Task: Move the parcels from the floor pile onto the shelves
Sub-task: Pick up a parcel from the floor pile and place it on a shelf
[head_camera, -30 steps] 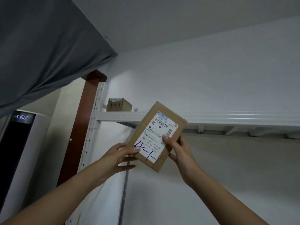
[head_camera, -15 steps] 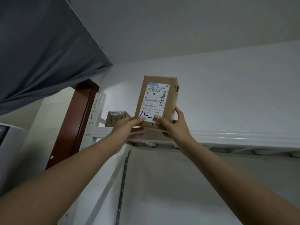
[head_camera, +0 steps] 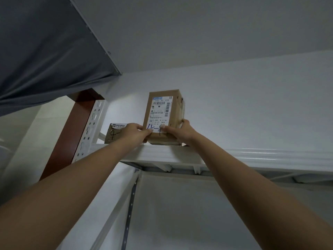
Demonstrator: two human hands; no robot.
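A brown cardboard parcel [head_camera: 163, 112] with a white shipping label and blue handwriting stands upright on the white top shelf [head_camera: 234, 156], its base at the front edge. My left hand [head_camera: 134, 132] grips its lower left corner. My right hand [head_camera: 177, 131] grips its lower right side, thumb on the label. A smaller brown parcel [head_camera: 113, 136] marked in black sits on the same shelf just to the left, partly hidden behind my left hand.
A white perforated upright [head_camera: 90, 130] and a brown post [head_camera: 72, 134] stand at the shelf's left end. Grey fabric [head_camera: 45, 51] hangs at upper left. White wall and ceiling lie behind. The shelf runs on to the right.
Both hands raised the parcel from below the shelf, turned it upright and set its base on the top shelf beside the smaller parcel.
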